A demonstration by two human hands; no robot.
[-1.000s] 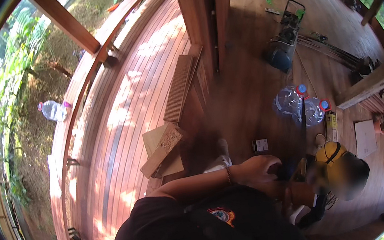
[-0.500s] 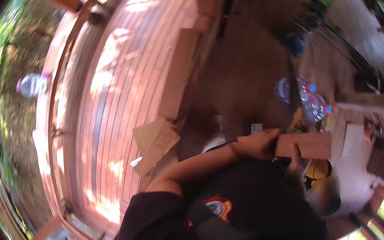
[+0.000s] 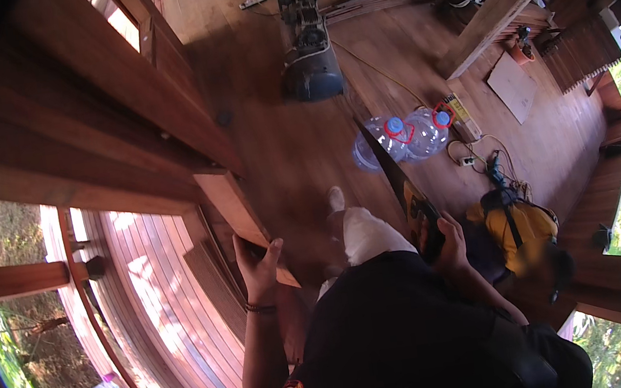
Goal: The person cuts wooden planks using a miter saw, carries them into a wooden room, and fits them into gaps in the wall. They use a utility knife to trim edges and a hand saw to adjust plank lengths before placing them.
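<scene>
My left hand [image 3: 259,266] is closed around the lower end of a short reddish wooden board [image 3: 233,206], thumb on its near face. The board tilts up and away beside a dark wooden door frame or rail. In my right hand [image 3: 449,240] is a handsaw [image 3: 409,201] with a black and yellow handle, fingers wrapped around the grip. Its dark blade points up and forward, passing in front of two clear plastic bottles. The two hands are well apart, on either side of my legs.
Two large water bottles [image 3: 423,145] with blue caps stand ahead on the wooden floor. Beyond is a compressor-like machine [image 3: 311,62]. A yellow and black bag [image 3: 525,223] sits at my right, near a cord with a power tool [image 3: 495,170]. A thick post [image 3: 505,11] leans across the far right.
My view has swung to the right. The board, earlier near both hands, is now in my left hand alone at the left. My right hand is now on the saw.
</scene>
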